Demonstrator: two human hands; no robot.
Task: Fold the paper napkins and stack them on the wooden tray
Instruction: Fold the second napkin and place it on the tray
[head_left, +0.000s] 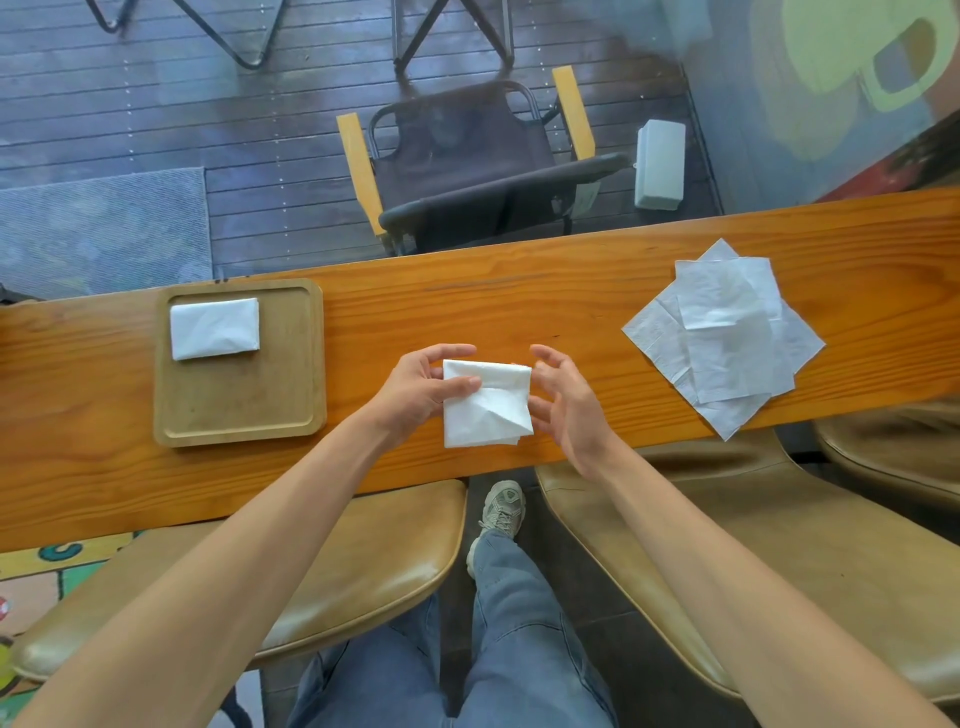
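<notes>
The napkin in hand lies folded on the wooden counter, at the centre of view. The left hand pinches its left edge, thumb on top; the right hand hovers at its right edge, fingers spread and holding nothing. Folding looks finished, so the next move is probably to carry it to nine o'clock, onto the tray, squarely atop the folded napkin already there. It is white, soft and creased, with a loose diagonal flap. Unfolded napkins wait at three o'clock.
</notes>
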